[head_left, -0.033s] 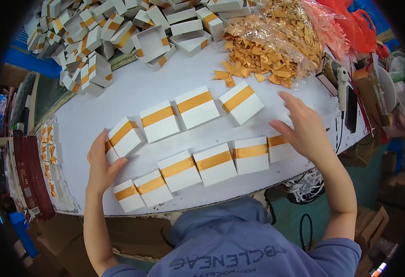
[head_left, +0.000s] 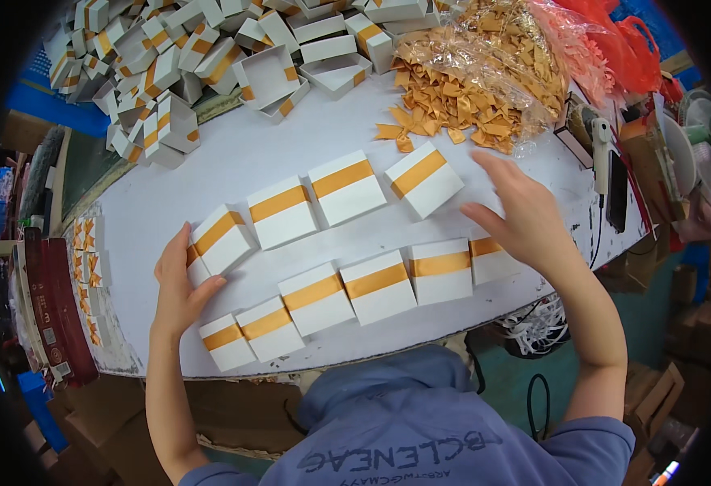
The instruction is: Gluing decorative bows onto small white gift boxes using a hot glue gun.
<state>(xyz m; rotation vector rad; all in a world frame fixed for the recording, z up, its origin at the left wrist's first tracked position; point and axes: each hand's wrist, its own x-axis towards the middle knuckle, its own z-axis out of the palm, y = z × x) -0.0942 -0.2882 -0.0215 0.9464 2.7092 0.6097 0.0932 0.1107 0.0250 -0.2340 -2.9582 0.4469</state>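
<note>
White boxes with a golden ribbon band stand in two curved rows on the table. At the left end of the far row, my left hand (head_left: pixel 179 283) curls round a white box (head_left: pixel 199 271), fingers along its outer side and thumb at its near edge; the palm hides part of it. My right hand (head_left: pixel 525 215) is open and holds nothing, its fingers apart beside the rightmost box of that row (head_left: pixel 424 180), with a small gap between. Below its wrist, the last box of the near row (head_left: pixel 491 261) is partly covered.
A heap of white boxes and lids (head_left: pixel 169 65) lies at the far left, golden bows (head_left: pixel 485 89) under clear plastic at the far right. Small boxes with bows (head_left: pixel 88 275) line the left edge, beside a dark red box (head_left: pixel 59 308). A white corded tool (head_left: pixel 601 154) stands right.
My right hand has moved left, closer to the rightmost box of the far row. The left hand and both rows look almost unchanged.
</note>
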